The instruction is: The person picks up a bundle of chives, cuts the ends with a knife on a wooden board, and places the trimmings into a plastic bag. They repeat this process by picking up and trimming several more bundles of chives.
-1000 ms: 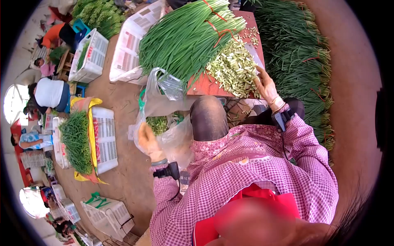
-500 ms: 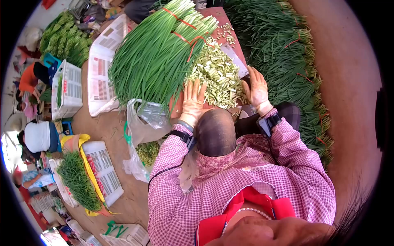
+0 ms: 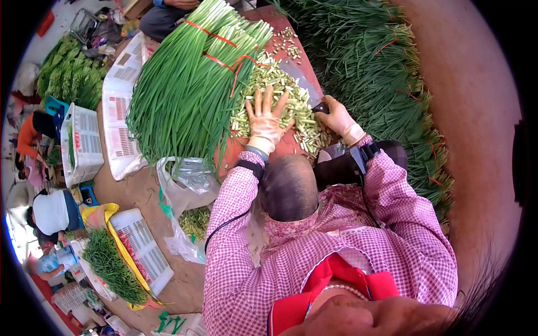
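My left hand (image 3: 267, 121), in a pale glove with fingers spread, lies flat on the heap of chopped pale-green stem pieces (image 3: 273, 75). To its right, my gloved right hand (image 3: 338, 119) is closed round the black handle of a knife. The knife's broad blade (image 3: 298, 79) lies along the right side of the heap on the reddish board (image 3: 278, 21). Beyond my left hand rest bundles of long green chives (image 3: 185, 92) tied with red bands, their cut ends toward the upper right.
A plastic bag (image 3: 188, 187) with cut greens hangs beside my left knee. On the right lies a long row of tied greens (image 3: 375, 89). White crates (image 3: 124, 103) stand on the left, and other people (image 3: 50, 213) sit farther off. Another person's hand (image 3: 182, 3) shows at the top.
My right hand has gone from open beside the knife to closed round its handle. My left hand has moved up onto the heap with fingers spread wider. The view has shifted slightly.
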The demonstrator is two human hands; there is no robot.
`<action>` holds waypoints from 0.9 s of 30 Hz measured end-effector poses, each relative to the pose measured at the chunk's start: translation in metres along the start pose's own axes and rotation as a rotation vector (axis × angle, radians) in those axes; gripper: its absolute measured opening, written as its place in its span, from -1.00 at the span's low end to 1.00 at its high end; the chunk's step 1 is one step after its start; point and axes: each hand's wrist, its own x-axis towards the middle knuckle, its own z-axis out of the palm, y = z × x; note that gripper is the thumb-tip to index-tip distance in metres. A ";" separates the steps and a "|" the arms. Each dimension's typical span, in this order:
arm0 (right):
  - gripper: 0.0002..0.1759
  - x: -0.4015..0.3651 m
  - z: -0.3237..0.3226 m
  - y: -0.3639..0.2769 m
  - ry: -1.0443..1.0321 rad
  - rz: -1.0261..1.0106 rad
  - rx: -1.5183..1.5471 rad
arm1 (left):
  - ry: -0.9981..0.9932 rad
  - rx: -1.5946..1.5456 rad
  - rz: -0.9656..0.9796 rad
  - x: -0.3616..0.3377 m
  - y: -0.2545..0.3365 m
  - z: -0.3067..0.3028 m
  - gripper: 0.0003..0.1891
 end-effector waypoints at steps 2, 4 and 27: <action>-0.37 0.002 -0.002 -0.008 -0.028 -0.018 0.141 | 0.091 -0.055 -0.055 0.005 -0.001 0.001 -0.15; -0.35 0.000 -0.014 -0.045 -0.245 0.335 0.431 | 0.175 -0.160 -0.102 0.010 -0.002 0.002 -0.16; -0.82 -0.026 -0.013 -0.079 -0.323 0.340 0.898 | 0.657 -0.563 -0.090 0.046 0.018 -0.034 -0.74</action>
